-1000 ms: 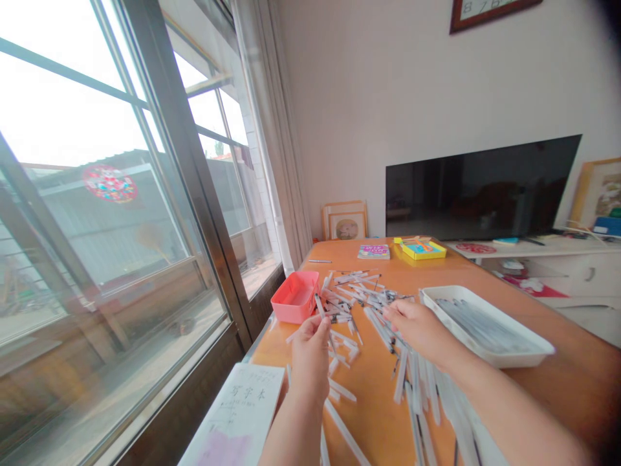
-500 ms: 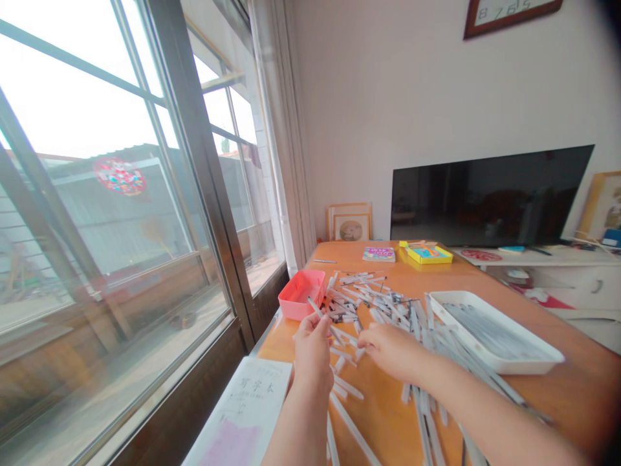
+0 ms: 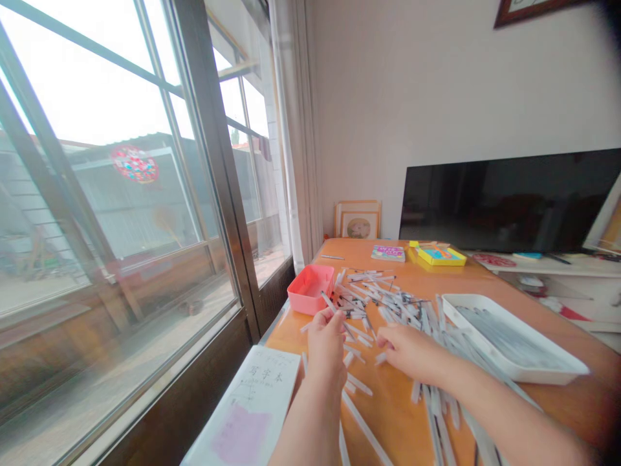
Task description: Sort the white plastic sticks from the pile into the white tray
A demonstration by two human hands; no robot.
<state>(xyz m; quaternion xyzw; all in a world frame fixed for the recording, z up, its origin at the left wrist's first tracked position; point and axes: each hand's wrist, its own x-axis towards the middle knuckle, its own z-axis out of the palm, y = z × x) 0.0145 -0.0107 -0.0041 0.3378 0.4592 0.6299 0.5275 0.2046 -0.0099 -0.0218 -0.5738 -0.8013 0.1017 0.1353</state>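
My left hand point(image 3: 326, 343) is closed around a slim pen point(image 3: 328, 301), whose dark-tipped end slants up toward the red plastic basket point(image 3: 310, 296). To its right, my right hand point(image 3: 410, 351) has its fingers curled together over the table. A short white piece, perhaps a pen cap point(image 3: 381, 358), shows just below those fingertips; whether they grip it is unclear. Beyond both hands spreads a heap of loose pens and pen parts point(image 3: 388, 299), many with clear or whitish barrels and black ends. Longer pale tubes point(image 3: 363, 427) lie nearer to me.
A white tray point(image 3: 553, 374) of thin grey rods stands right of the heap. At left lies a writing booklet point(image 3: 264, 388). A yellow box point(image 3: 441, 257) and a purple booklet point(image 3: 388, 253) rest on the far end of the wooden table point(image 3: 490, 278). The window point(image 3: 204, 194) runs along the left.
The view has swung slightly left, so everything appears farther right. My left hand keeps hold of the pen near the basket; my right hand stays bent beside it with little visible movement.
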